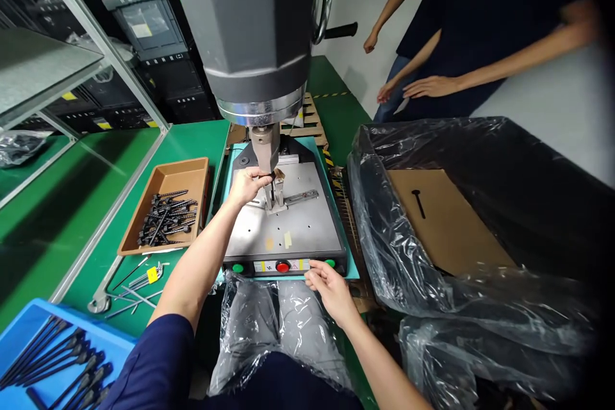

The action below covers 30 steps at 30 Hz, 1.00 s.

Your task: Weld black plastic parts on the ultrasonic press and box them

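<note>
My left hand [246,188] is closed in a pinch on the top of a black rod-shaped part [273,189]. That part stands upright in a small metal fixture [277,200] on the machine's grey plate [254,237], directly under the metal press head [265,147]. My fingers partly hide its upper end. At the front right corner of the machine, my right hand [331,291] holds nothing. Its fingers are loosely bent and apart, close to a green button [329,263]. A red button [283,266] sits in the middle of the front panel.
Left of the machine, a brown tray [125,238] holds several black parts; hex keys [147,278] and an adjustable wrench [100,298] lie before it. A blue bin [36,311] holds long black parts. Right, a plastic-lined box [379,256] contains cardboard [461,237] bearing one black part. People [461,25] stand behind.
</note>
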Tool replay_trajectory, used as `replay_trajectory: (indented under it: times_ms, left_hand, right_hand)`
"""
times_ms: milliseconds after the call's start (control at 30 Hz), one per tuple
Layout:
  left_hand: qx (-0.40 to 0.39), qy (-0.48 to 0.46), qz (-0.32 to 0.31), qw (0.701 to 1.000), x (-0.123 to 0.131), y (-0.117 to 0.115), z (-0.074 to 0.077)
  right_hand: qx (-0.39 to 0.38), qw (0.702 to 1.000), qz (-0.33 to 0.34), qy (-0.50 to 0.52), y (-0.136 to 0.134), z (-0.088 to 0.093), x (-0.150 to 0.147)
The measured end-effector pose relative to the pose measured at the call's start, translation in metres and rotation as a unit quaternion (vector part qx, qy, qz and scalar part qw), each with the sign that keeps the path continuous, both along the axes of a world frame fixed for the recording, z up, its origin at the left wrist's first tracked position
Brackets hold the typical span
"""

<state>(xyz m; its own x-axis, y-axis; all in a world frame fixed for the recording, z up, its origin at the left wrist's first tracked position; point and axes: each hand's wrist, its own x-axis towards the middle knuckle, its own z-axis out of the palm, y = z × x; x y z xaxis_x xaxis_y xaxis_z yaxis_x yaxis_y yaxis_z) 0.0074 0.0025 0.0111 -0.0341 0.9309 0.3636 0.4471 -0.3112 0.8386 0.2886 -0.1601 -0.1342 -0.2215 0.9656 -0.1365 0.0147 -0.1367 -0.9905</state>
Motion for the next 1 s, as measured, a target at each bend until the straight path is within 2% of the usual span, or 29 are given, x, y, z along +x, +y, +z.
replay_trajectory:
  times_ms: [267, 333, 400, 533, 633, 700, 767, 867, 1000]
  left_hand:
    - [0.071, 0.157, 0.013, 0.985, 0.005, -0.018, 0.006]
    - [0.077, 0.152, 0.012, 0.985, 0.007, -0.02, 0.006]
    - [0.063, 0.098, 0.02, 0.993, 0.01, -0.017, 0.003]
    - [0.003, -0.07, 0.057, 0.996, 0.017, -0.001, -0.007]
    - [-0.048, -0.196, 0.066, 0.977, 0.023, 0.008, -0.008]
    - [-0.102, -0.253, 0.082, 0.958, 0.027, 0.009, -0.003]
    - [-0.148, -0.283, 0.099, 0.942, 0.031, 0.007, 0.004]
    - [-0.17, -0.302, 0.091, 0.934, 0.033, 0.001, 0.011]
    - [-0.178, -0.324, 0.052, 0.928, 0.028, 0.001, 0.01]
  right_hand:
    - [0.01, 1.0, -0.001, -0.008, -0.007, -0.003, 0.006]
    - [0.011, 0.999, -0.007, -0.03, -0.01, -0.009, 0.01]
    - [0.012, 0.998, -0.017, -0.059, -0.012, -0.017, 0.017]
    - [0.013, 0.988, -0.044, -0.145, -0.019, -0.036, 0.036]
    - [0.005, 0.973, -0.077, -0.217, -0.023, -0.055, 0.049]
    - [-0.041, 0.965, -0.086, -0.244, -0.025, -0.069, 0.054]
    - [-0.1, 0.959, -0.084, -0.252, -0.026, -0.085, 0.054]
    - [-0.162, 0.952, -0.083, -0.247, -0.026, -0.106, 0.05]
    - [-0.222, 0.943, -0.108, -0.224, -0.023, -0.121, 0.049]
